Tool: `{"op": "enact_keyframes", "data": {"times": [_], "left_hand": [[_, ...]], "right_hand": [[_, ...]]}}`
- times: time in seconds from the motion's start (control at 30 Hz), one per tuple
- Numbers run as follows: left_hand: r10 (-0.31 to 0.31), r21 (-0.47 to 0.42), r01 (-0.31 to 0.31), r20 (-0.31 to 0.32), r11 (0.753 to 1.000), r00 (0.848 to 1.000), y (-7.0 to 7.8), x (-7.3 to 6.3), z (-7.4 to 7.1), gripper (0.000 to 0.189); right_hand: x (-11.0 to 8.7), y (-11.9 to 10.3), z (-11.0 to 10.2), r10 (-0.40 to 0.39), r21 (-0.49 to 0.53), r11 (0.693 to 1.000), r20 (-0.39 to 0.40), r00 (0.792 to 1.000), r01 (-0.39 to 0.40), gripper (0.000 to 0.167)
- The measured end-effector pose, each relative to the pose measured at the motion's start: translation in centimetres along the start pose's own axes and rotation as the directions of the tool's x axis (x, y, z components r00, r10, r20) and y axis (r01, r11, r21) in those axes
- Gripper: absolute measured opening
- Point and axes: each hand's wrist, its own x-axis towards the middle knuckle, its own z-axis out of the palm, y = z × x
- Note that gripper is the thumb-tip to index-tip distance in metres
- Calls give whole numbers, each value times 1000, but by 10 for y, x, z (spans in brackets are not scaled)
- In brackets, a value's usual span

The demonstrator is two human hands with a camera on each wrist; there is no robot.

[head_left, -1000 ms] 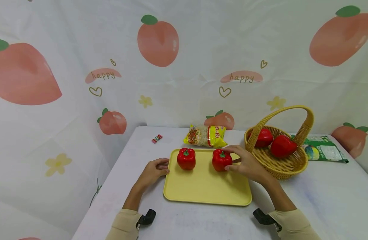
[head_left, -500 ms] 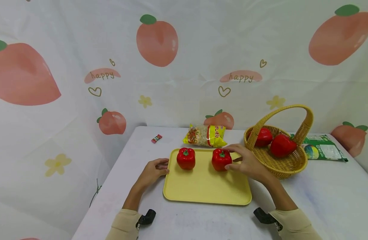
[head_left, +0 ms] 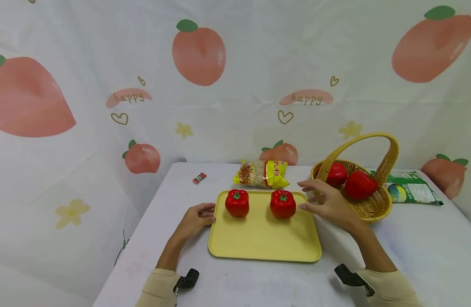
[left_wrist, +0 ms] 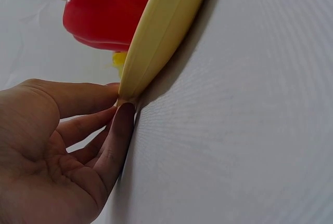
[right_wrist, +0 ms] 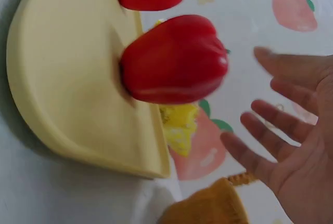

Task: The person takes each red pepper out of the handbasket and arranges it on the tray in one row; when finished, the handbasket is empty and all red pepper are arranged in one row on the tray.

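Two red bell peppers stand on the yellow tray (head_left: 264, 249): a left one (head_left: 237, 204) and a right one (head_left: 283, 204). My right hand (head_left: 329, 204) is spread between the right pepper and the basket, holding nothing. In the right wrist view, a gap shows between its fingertips (right_wrist: 230, 143) and the pepper (right_wrist: 174, 60). My left hand (head_left: 197, 219) rests at the tray's left edge. In the left wrist view, the extended thumb and fingers (left_wrist: 120, 130) touch the tray's rim (left_wrist: 161, 31) near the tabletop; some fingertips are hidden.
A woven basket (head_left: 385, 209) with a tall handle holds two more red peppers (head_left: 359, 186). Behind the tray lies a yellow food packet (head_left: 262, 174), and a small red wrapper (head_left: 199, 178) is at the back left. A green packet (head_left: 411, 187) sits behind the basket.
My right hand has let go of the right pepper and moved right toward the basket, its fingers spreading. The pepper remains standing on the tray. My left hand stays at the tray's edge.
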Motion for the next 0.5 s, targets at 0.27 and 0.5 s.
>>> {"op": "enact_keyframes", "data": {"times": [0.27, 0.5], "left_hand": [[-2, 5, 2, 0, 1000, 1000, -1, 0, 0, 47], [10, -6, -10, 6, 1000, 1000, 0, 0, 0, 47]], "right_hand": [[-17, -4, -37, -29, -42, 999, -45, 999, 27, 51], [-33, -2, -74, -10, -158, 987, -90, 996, -4, 50]]}}
